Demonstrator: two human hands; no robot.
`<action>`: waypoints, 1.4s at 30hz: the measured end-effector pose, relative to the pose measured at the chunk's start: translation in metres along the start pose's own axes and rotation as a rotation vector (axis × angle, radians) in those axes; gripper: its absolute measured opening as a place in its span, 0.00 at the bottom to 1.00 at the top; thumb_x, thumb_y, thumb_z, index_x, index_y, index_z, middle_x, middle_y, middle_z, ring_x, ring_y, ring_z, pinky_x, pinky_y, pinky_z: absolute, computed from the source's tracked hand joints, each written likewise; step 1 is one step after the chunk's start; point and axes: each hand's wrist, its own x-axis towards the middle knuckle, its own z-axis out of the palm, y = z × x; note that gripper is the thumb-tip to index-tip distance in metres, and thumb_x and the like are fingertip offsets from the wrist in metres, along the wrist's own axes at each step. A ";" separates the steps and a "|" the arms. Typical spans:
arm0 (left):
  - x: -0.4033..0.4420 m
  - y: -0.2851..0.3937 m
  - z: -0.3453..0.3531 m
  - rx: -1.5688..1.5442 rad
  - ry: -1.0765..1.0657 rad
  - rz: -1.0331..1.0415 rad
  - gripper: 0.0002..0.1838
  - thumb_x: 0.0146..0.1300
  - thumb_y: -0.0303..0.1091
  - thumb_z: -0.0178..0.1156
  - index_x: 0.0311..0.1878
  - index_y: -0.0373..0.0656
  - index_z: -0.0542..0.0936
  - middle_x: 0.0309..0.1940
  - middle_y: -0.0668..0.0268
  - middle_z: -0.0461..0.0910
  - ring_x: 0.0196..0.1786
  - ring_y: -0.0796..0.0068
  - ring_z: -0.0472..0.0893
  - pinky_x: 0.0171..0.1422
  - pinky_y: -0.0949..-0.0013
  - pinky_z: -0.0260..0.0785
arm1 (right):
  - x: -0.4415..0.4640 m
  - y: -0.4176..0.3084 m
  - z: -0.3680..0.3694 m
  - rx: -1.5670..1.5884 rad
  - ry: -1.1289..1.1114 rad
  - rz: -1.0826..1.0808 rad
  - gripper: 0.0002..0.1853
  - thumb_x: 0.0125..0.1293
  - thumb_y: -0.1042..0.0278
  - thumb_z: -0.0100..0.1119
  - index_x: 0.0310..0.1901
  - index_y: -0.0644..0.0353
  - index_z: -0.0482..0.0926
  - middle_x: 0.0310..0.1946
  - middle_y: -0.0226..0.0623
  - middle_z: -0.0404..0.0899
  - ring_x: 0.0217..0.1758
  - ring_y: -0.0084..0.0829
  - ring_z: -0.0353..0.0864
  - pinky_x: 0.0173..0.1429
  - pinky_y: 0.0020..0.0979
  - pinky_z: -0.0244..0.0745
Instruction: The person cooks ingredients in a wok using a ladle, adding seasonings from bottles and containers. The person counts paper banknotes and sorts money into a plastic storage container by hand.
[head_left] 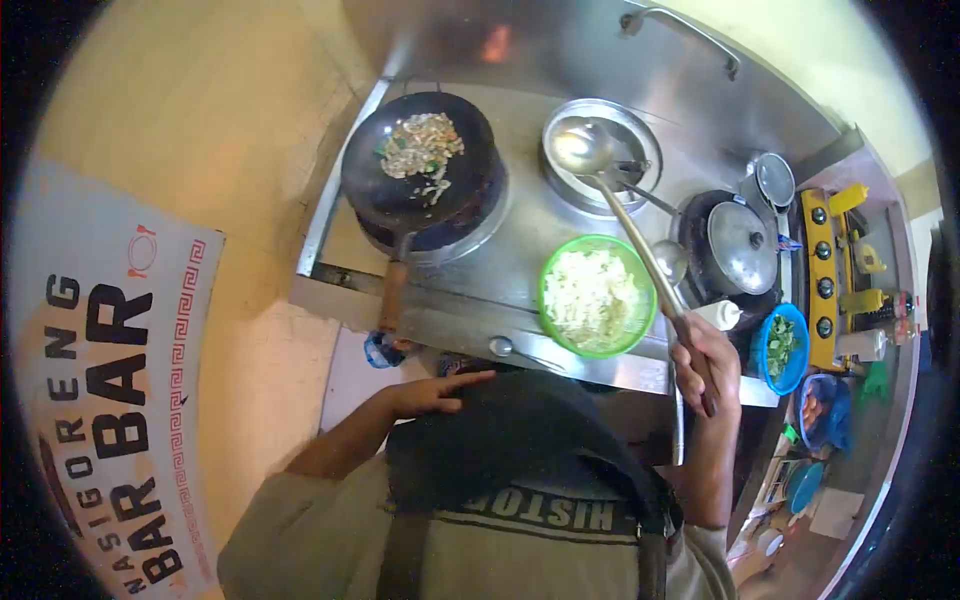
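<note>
My right hand [708, 368] is wrapped round the handle of a long metal ladle [640, 240], whose bowl is over a metal pot [652, 150]. My left hand [440, 394] is empty, fingers stretched out, near the counter's front edge and below the wok's wooden handle [393, 297], not touching it. The black wok [380, 198] sits on a burner at the left with chopped food [422, 146] in it. A green basket [547, 312] of pale shredded vegetables [592, 290] stands between the pot and my body.
On the right are a lidded pan [741, 247], a white bottle [720, 314], a blue basket of greens [782, 345] and a yellow stove [822, 270] beside bottles. A small spoon [502, 347] lies at the front edge. A printed banner [110, 390] is at the left.
</note>
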 end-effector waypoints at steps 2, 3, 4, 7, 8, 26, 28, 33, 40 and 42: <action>-0.047 -0.023 -0.008 -0.060 0.025 -0.035 0.56 0.47 0.68 0.60 0.72 0.48 0.47 0.72 0.58 0.48 0.72 0.64 0.49 0.74 0.61 0.39 | 0.026 0.023 0.027 0.075 -0.075 0.023 0.24 0.64 0.60 0.51 0.58 0.66 0.64 0.22 0.33 0.71 0.07 0.17 0.61 0.06 0.19 0.54; -0.068 -0.024 -0.007 -0.172 0.067 -0.069 0.59 0.44 0.70 0.60 0.72 0.48 0.47 0.72 0.58 0.47 0.72 0.64 0.48 0.73 0.61 0.40 | 0.035 0.032 0.043 0.110 -0.100 0.044 0.24 0.64 0.62 0.51 0.58 0.66 0.64 0.23 0.34 0.71 0.07 0.17 0.61 0.07 0.19 0.55; -0.088 -0.028 -0.008 -0.284 0.109 -0.102 0.62 0.40 0.72 0.61 0.72 0.48 0.47 0.72 0.58 0.47 0.73 0.64 0.48 0.73 0.62 0.40 | 0.042 0.042 0.059 0.119 -0.093 0.047 0.23 0.65 0.62 0.50 0.58 0.66 0.64 0.22 0.33 0.71 0.08 0.17 0.62 0.07 0.18 0.56; -0.135 -0.091 -0.030 -0.146 0.160 -0.095 0.58 0.45 0.65 0.64 0.72 0.47 0.46 0.72 0.59 0.46 0.73 0.66 0.47 0.74 0.62 0.38 | 0.053 0.062 0.102 0.160 -0.097 0.075 0.22 0.66 0.60 0.50 0.56 0.65 0.65 0.23 0.32 0.71 0.09 0.17 0.63 0.08 0.17 0.59; -0.152 -0.101 -0.034 -0.145 0.149 -0.097 0.58 0.45 0.65 0.64 0.72 0.47 0.46 0.72 0.59 0.46 0.73 0.66 0.47 0.74 0.62 0.38 | 0.054 0.069 0.111 0.164 -0.087 0.071 0.22 0.66 0.60 0.50 0.56 0.65 0.65 0.23 0.32 0.71 0.09 0.17 0.63 0.08 0.17 0.59; -0.268 -0.392 -0.108 0.162 0.417 -0.526 0.44 0.51 0.40 0.69 0.68 0.41 0.57 0.62 0.53 0.65 0.60 0.64 0.70 0.57 0.64 0.68 | 0.001 0.127 0.151 -0.228 0.374 -0.092 0.16 0.64 0.67 0.48 0.51 0.68 0.68 0.21 0.32 0.71 0.12 0.20 0.65 0.16 0.21 0.61; -0.264 -0.402 -0.121 0.193 0.411 -0.503 0.44 0.51 0.40 0.69 0.68 0.41 0.58 0.61 0.53 0.66 0.59 0.64 0.71 0.56 0.64 0.69 | -0.002 0.127 0.154 -0.242 0.380 -0.091 0.16 0.65 0.67 0.48 0.50 0.68 0.68 0.20 0.32 0.71 0.12 0.20 0.65 0.16 0.21 0.61; -0.249 -0.339 -0.126 0.219 0.526 -0.623 0.39 0.52 0.38 0.69 0.66 0.40 0.62 0.58 0.53 0.69 0.53 0.65 0.75 0.50 0.65 0.73 | -0.001 0.133 0.147 -0.196 0.339 -0.096 0.19 0.64 0.65 0.48 0.53 0.69 0.66 0.21 0.32 0.72 0.12 0.19 0.67 0.14 0.20 0.64; -0.269 -0.419 -0.136 -0.040 0.497 -0.367 0.31 0.53 0.32 0.63 0.62 0.39 0.67 0.55 0.52 0.72 0.50 0.65 0.76 0.51 0.67 0.72 | 0.001 0.136 0.140 -0.017 0.302 -0.032 0.19 0.65 0.64 0.48 0.53 0.67 0.66 0.22 0.32 0.73 0.11 0.16 0.65 0.11 0.18 0.61; -0.274 -0.419 -0.128 0.090 0.492 -0.421 0.31 0.53 0.33 0.63 0.62 0.40 0.68 0.55 0.53 0.72 0.50 0.65 0.76 0.51 0.67 0.72 | 0.001 0.134 0.145 0.018 0.284 -0.014 0.18 0.65 0.64 0.47 0.52 0.66 0.66 0.22 0.32 0.73 0.10 0.16 0.64 0.11 0.17 0.60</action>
